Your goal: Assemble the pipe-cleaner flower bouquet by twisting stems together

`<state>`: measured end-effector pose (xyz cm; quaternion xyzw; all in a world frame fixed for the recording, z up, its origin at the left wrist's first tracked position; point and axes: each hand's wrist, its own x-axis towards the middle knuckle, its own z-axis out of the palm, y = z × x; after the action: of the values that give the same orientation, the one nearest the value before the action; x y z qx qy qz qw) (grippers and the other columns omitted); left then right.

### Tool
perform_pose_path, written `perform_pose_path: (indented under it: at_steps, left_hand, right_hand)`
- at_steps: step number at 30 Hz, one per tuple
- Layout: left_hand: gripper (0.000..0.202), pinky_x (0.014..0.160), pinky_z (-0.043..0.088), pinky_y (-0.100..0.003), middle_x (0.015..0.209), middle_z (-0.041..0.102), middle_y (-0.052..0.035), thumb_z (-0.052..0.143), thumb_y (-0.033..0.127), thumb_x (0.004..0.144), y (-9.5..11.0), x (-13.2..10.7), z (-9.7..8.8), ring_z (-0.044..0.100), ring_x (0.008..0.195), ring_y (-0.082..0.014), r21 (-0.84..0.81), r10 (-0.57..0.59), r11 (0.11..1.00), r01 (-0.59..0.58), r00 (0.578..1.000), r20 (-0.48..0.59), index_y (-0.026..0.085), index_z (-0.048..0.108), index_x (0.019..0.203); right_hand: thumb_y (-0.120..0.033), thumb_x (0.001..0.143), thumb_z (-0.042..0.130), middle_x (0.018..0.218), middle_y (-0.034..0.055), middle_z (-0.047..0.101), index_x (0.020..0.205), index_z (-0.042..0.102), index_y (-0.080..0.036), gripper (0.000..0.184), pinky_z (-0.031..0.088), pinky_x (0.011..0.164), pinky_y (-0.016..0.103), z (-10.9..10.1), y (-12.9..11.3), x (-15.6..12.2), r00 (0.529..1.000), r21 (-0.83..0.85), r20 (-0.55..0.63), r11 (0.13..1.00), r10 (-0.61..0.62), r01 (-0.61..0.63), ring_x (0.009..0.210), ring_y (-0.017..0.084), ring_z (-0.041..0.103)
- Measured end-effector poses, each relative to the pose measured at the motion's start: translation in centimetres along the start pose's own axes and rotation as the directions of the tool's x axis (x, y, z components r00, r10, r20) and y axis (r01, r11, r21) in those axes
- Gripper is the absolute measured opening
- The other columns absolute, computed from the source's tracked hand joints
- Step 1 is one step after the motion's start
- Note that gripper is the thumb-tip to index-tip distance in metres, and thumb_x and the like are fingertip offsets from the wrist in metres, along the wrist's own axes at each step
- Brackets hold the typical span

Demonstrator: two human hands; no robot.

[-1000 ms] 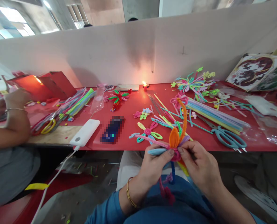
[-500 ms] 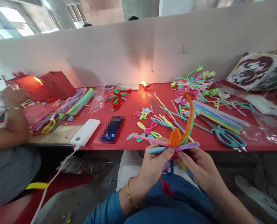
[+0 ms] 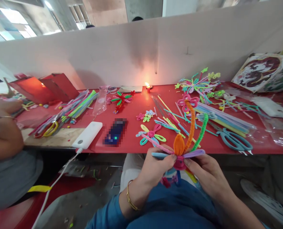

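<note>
Between my two hands, above my lap at the table's front edge, is a pipe-cleaner flower (image 3: 180, 163) with a pink centre. Orange, light blue and purple petals spread from it, and orange, green and pink stems stick out with small flowers at some ends. My left hand (image 3: 157, 167) pinches its left side near the light blue petal. My right hand (image 3: 206, 171) grips the right side by the purple petal, thumb against the pink centre. Blue and yellow parts hang below, partly hidden by my fingers. Just beyond lies a multicoloured pipe-cleaner flower (image 3: 151, 134).
Blue-handled scissors (image 3: 236, 140) and bundled pipe cleaners (image 3: 224, 119) lie right. A lit candle (image 3: 148, 87) burns at the back. A phone (image 3: 115, 132) and a white power bank (image 3: 87, 135) with a cable lie left. Another person's arm (image 3: 5, 127) is at far left.
The flower has turned in my hands, so the green stem now stands apart from the orange one. The pink stem dips lower. The other person's arm has shifted left.
</note>
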<state>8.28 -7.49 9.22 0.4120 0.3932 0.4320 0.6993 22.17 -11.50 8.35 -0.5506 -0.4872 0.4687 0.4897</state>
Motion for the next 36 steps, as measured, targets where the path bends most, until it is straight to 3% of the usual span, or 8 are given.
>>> perform_pose_path:
  at_steps: [10,14,16,19,21,24,27,36]
  left_hand:
    - [0.019,0.050,0.034,-0.019,0.053,0.048,0.0042,0.068,0.028,0.061,-1.1,0.1,-0.4,0.042,0.049,-0.0055,-0.126,-0.059,0.990,0.065,0.997,0.051,0.013,0.057,0.061]
    - [0.021,0.056,0.039,-0.022,0.062,0.053,0.0015,0.062,0.034,0.069,-1.2,0.2,-1.2,0.048,0.058,-0.0091,0.018,0.071,0.997,-0.073,0.995,0.076,0.014,0.061,0.076]
    - [0.016,0.059,0.040,-0.023,0.066,0.054,0.0003,0.058,0.030,0.074,-1.2,0.1,-1.8,0.050,0.062,-0.0104,0.183,0.240,0.955,-0.234,0.971,-0.011,0.015,0.060,0.077]
    - [0.002,0.062,0.042,-0.023,0.070,0.054,0.0002,0.058,0.017,0.074,-0.8,-0.6,-2.1,0.051,0.067,-0.0105,0.512,0.639,0.690,-0.512,0.763,-0.098,0.016,0.057,0.072]
    - [0.008,0.064,0.043,-0.023,0.074,0.056,-0.0003,0.059,0.010,0.071,-0.4,-1.1,-1.8,0.053,0.069,-0.0106,0.642,0.791,0.430,-0.634,0.608,0.070,0.017,0.058,0.075]
    - [0.018,0.067,0.044,-0.026,0.078,0.059,-0.0023,0.061,0.009,0.070,0.2,-1.5,-0.9,0.054,0.073,-0.0122,0.668,0.796,0.171,-0.724,0.501,0.340,0.017,0.061,0.087]
    - [0.021,0.067,0.044,-0.028,0.079,0.060,-0.0034,0.059,0.012,0.073,0.5,-1.4,-0.1,0.054,0.074,-0.0135,0.714,0.761,0.078,-0.696,0.504,0.408,0.017,0.061,0.093]
    - [0.021,0.071,0.041,-0.030,0.083,0.062,-0.0036,0.055,0.014,0.076,0.1,-1.4,-0.2,0.054,0.077,-0.0145,0.763,0.737,0.052,-0.645,0.540,0.406,0.018,0.061,0.096]
  right_hand:
    - [-0.027,0.066,0.067,0.064,-0.0010,0.068,0.072,0.068,-0.021,0.008,0.050,0.059,0.024,0.5,0.6,0.4,0.994,0.387,0.033,0.916,0.104,-0.109,0.060,0.015,0.062]
    - [-0.028,0.063,0.070,0.064,-0.0012,0.068,0.069,0.067,-0.022,0.010,0.052,0.060,0.025,-0.1,0.6,0.8,0.986,0.472,-0.079,0.877,0.147,-0.093,0.059,0.015,0.064]
    - [-0.028,0.063,0.070,0.065,-0.0024,0.068,0.071,0.067,-0.023,0.009,0.052,0.060,0.023,-0.4,0.6,1.1,0.973,0.471,-0.189,0.882,0.129,-0.026,0.061,0.014,0.064]
    - [-0.028,0.067,0.068,0.073,-0.0030,0.069,0.078,0.066,-0.026,0.010,0.051,0.067,0.023,-0.7,0.7,1.2,0.955,0.421,-0.290,0.905,0.065,0.066,0.070,0.014,0.064]
    - [-0.028,0.069,0.066,0.074,-0.0022,0.069,0.078,0.066,-0.026,0.009,0.051,0.068,0.024,-0.6,0.8,1.1,0.960,0.373,-0.277,0.925,0.033,0.075,0.072,0.015,0.063]
    - [-0.031,0.071,0.064,0.072,0.0002,0.068,0.078,0.066,-0.023,0.011,0.051,0.063,0.027,-0.3,0.6,0.7,0.972,0.280,-0.236,0.958,0.000,0.068,0.068,0.016,0.063]
    - [-0.035,0.070,0.064,0.071,0.0021,0.068,0.077,0.066,-0.020,0.016,0.051,0.060,0.028,-0.1,0.1,0.4,0.972,0.149,-0.233,0.986,-0.041,0.077,0.065,0.017,0.062]
    - [-0.039,0.071,0.061,0.070,0.0046,0.067,0.079,0.066,-0.018,0.023,0.051,0.063,0.031,-0.4,-0.7,-0.1,0.986,-0.027,-0.166,1.000,-0.019,0.015,0.067,0.021,0.063]
